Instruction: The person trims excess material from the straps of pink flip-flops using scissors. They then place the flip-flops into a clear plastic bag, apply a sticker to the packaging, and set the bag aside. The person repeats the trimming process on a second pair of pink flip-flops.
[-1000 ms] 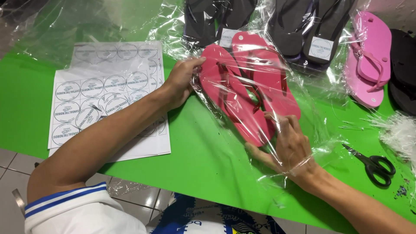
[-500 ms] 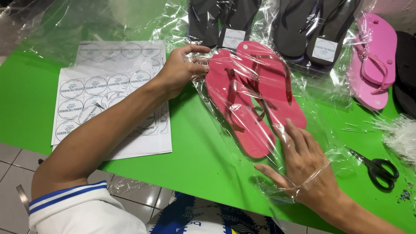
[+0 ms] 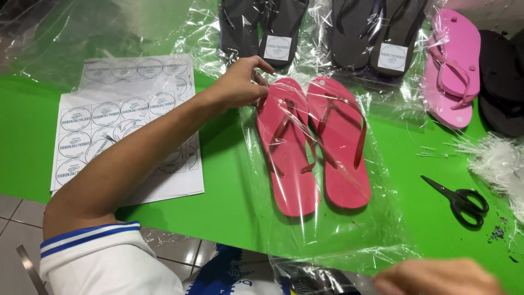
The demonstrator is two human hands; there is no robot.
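Note:
A pair of red flip-flops (image 3: 314,145) lies side by side inside a clear plastic bag (image 3: 355,229) on the green table (image 3: 229,191). My left hand (image 3: 240,82) reaches across the sticker sheets and pinches the bag's upper left edge, just above the left sandal's toe end. My right hand (image 3: 439,276) is a blur at the bottom edge of the view, off the bag and below its lower right corner. I cannot make out its fingers or whether it holds anything.
White sheets of round stickers (image 3: 125,125) lie at the left. Bagged dark grey flip-flops (image 3: 284,27) with labels line the back. A pink pair (image 3: 450,71) and a black sandal (image 3: 502,82) sit at the back right. Black scissors (image 3: 461,199) and plastic scraps (image 3: 494,158) lie at the right.
The bagged red pair has been turned straighter and set flat. My right hand has come off the bag and dropped to the bottom edge. My left hand moved up to the bag's top.

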